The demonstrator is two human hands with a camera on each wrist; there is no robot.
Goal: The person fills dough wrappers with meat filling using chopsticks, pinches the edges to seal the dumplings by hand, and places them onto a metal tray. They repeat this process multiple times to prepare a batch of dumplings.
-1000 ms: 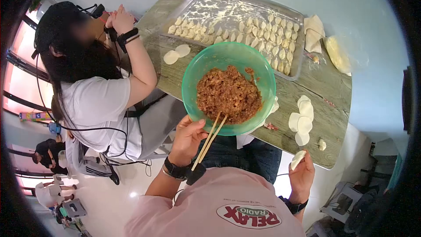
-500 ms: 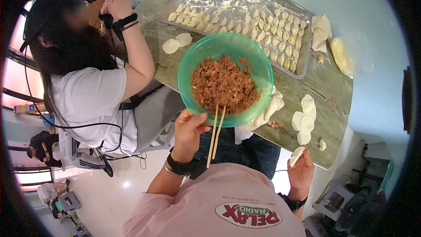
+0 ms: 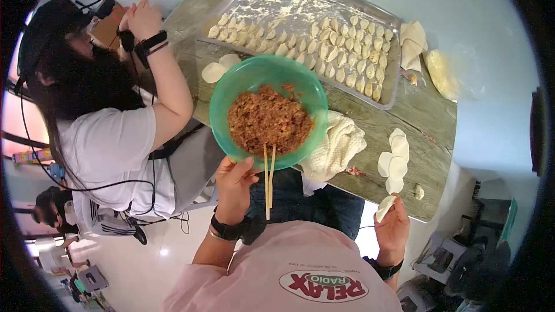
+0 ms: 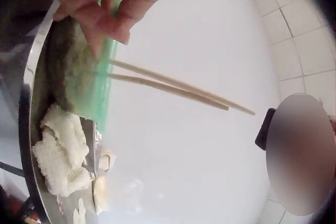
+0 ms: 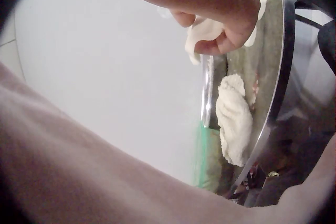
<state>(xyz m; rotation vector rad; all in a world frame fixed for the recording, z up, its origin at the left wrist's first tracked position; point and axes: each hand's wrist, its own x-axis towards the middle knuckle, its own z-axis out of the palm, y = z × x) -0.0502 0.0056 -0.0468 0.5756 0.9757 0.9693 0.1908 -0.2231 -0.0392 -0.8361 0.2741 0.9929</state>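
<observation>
My left hand (image 3: 233, 192) grips the near rim of a green see-through bowl (image 3: 317, 101), thumb inside the rim. Brown minced filling (image 3: 269, 117) is heaped in it. Two wooden chopsticks (image 3: 269, 190) stick into the filling and lean out over the rim beside my thumb; in the left wrist view their free ends (image 4: 184, 90) spread slightly apart. My right hand (image 3: 393, 230) pinches a pale dumpling wrapper (image 3: 385, 208) near the table's front right edge. In the right wrist view this wrapper (image 5: 205, 32) is bent between thumb and fingers.
A metal tray (image 3: 395, 84) holds rows of dumplings. Overlapping loose wrappers (image 3: 398, 167) and a small dough lump (image 3: 419, 192) lie at right, more wrappers (image 3: 213, 73) at left. A cream towel (image 3: 335, 147) lies beside the bowl. Another person (image 3: 110, 150) sits close at left.
The bowl, held in my left hand, has shifted left, uncovering more of the towel. The chopsticks now stand more upright in view. My right hand still pinches the wrapper near the same place.
</observation>
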